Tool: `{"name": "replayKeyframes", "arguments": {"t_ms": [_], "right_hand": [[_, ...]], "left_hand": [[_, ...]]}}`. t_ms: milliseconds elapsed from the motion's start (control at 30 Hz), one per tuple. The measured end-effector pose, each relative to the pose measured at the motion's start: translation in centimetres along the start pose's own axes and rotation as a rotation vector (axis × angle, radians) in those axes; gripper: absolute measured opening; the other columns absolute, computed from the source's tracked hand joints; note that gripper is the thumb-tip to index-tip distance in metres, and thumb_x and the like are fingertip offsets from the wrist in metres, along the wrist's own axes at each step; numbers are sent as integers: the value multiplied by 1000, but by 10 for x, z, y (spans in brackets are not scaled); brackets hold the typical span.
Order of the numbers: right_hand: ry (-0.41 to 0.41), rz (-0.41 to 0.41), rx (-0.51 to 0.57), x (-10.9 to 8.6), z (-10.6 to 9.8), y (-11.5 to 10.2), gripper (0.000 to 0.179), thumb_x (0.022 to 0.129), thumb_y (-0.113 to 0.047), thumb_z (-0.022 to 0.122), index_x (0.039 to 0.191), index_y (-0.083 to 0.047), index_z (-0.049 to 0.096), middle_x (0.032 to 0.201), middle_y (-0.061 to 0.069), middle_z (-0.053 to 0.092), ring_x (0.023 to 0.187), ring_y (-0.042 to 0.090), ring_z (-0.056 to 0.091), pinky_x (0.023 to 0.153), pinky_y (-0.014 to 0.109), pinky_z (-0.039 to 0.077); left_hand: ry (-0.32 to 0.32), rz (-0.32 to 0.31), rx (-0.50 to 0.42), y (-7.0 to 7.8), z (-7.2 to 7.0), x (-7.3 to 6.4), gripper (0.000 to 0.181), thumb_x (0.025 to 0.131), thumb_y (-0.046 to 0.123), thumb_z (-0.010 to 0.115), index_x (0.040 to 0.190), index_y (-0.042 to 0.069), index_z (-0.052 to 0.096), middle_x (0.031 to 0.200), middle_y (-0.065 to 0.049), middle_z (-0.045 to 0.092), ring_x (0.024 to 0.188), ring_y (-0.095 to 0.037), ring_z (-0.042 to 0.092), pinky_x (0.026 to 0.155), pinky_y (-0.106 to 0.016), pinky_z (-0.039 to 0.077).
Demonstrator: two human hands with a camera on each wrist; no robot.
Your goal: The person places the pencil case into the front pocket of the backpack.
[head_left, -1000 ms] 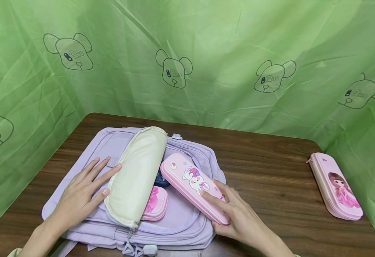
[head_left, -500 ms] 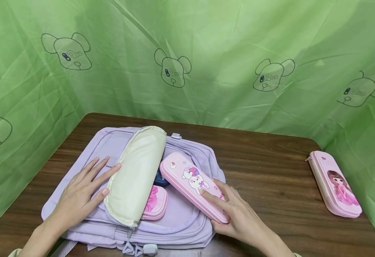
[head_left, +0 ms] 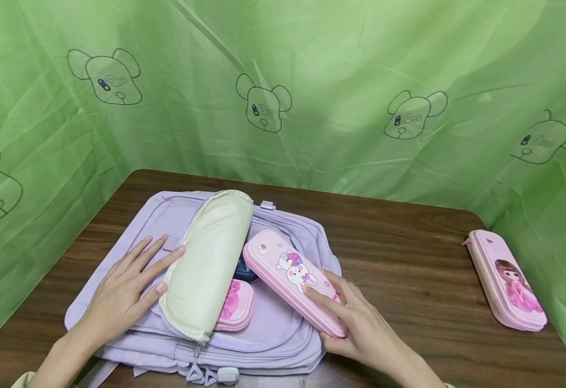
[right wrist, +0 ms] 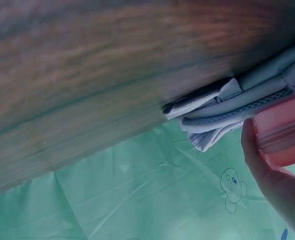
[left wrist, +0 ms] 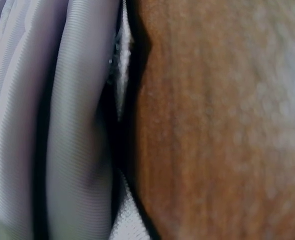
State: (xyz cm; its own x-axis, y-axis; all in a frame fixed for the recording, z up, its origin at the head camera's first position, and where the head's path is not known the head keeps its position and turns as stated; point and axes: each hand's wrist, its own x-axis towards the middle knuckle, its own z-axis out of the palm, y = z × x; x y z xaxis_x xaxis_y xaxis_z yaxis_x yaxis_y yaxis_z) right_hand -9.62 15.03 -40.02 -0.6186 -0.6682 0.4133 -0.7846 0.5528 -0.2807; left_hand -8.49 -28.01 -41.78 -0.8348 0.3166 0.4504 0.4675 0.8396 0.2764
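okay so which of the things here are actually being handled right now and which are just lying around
In hand:
- bunny pencil case, held by the right hand
- lilac backpack, flap held back by the left hand

Lying about:
- doll pencil case
- small pink case in the backpack

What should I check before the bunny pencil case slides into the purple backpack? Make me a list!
1. Flap held back by the left hand: ok.
2. Right hand gripping the bunny pencil case: ok.
3. Case tip pointed at the backpack opening: ok.
4. Room inside: not ok; a small pink case and a dark blue thing already lie there.
5. Depth of the pocket: cannot tell.
6. Second pencil case out of the way on the table: ok.
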Motion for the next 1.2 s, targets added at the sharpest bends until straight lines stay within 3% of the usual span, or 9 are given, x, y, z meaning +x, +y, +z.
{"name": "replayKeyframes", "arguments": {"t_ms": [267, 500, 800, 1000, 1200], "right_hand": [[-19, -28, 0, 6, -1, 0, 77, 61, -20, 73, 135, -24, 51, 142, 12, 37, 118, 23, 43, 82, 42, 47], [-19, -77, -1, 13, -4, 2, 75, 61, -17, 73, 133, -25, 53, 142, 13, 38, 115, 22, 45, 81, 39, 48], [-112, -83, 9, 22, -13, 3, 73, 64, -16, 74, 132, -30, 54, 144, 9, 35, 114, 21, 44, 79, 37, 48], [-144, -56, 30, 25, -19, 3, 74, 64, -15, 74, 132, -33, 53, 145, 8, 34, 119, 23, 41, 86, 41, 46], [-136, -55, 96, 28, -18, 3, 75, 61, -13, 76, 131, -32, 55, 145, 7, 34, 124, 27, 37, 91, 49, 42]], "left_hand": [[1, -8, 2, -1, -3, -1, 55, 88, 29, 55, 141, 30, 42, 151, -5, 27, 136, -34, 19, 88, -66, 28], [-12, -32, -7, -4, -5, -3, 55, 88, 29, 55, 141, 31, 42, 151, -3, 27, 136, -34, 19, 86, -65, 29], [12, -41, -98, -1, -5, -4, 50, 91, 27, 54, 140, 27, 44, 148, -5, 32, 135, -35, 21, 102, -58, 20], [33, -27, -163, 1, -4, 1, 45, 95, 29, 48, 140, 25, 44, 147, -5, 34, 135, -33, 23, 91, -65, 28], [31, -36, -243, 1, -7, 1, 44, 98, 32, 39, 141, 22, 43, 148, -6, 33, 135, -35, 21, 87, -71, 26]]}}
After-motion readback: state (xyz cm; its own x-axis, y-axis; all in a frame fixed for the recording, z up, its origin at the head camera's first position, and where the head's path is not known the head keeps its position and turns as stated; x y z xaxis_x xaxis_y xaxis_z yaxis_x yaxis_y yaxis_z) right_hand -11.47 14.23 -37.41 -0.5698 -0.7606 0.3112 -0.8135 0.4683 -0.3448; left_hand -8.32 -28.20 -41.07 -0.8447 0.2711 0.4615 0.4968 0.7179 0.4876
